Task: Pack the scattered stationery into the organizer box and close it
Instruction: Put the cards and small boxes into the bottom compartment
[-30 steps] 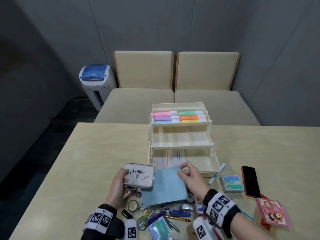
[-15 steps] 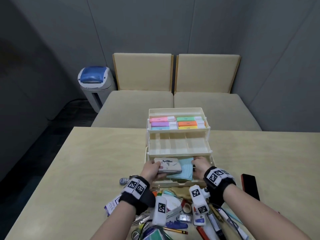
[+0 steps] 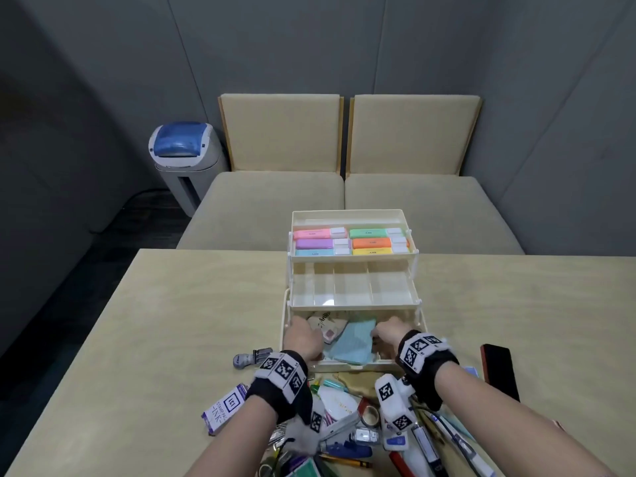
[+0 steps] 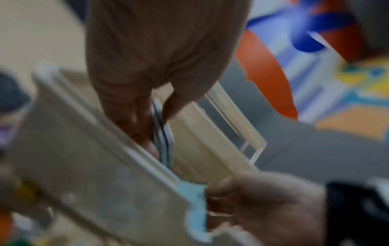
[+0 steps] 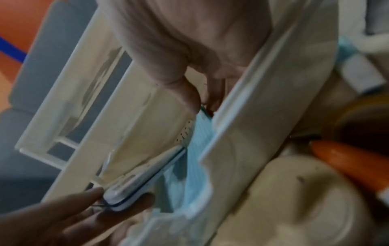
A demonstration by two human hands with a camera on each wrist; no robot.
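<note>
Both hands in box [image 3: 354, 364] bottom bay. Left hand [image 3: 304, 340] grips stamp pad [image 3: 327, 327]; right hand [image 3: 390, 335] pinches blue pad [image 3: 354, 342], seemingly by edge. Best: lay blue pad flat first, tin alongside, clear of middle tray [image 3: 354, 294]. Loose stationery [image 3: 344, 438] waits on desk [image 3: 172, 339].

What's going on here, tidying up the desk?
Yes. A person is packing stationery into a cream tiered organizer box that stands open on the table. The left hand is lowering a metal stamp pad tin into the bottom compartment, while the right hand tucks a light blue notepad in beside it. Highlighters already fill the top tray; a heap of pens and tape waits in front.
</note>
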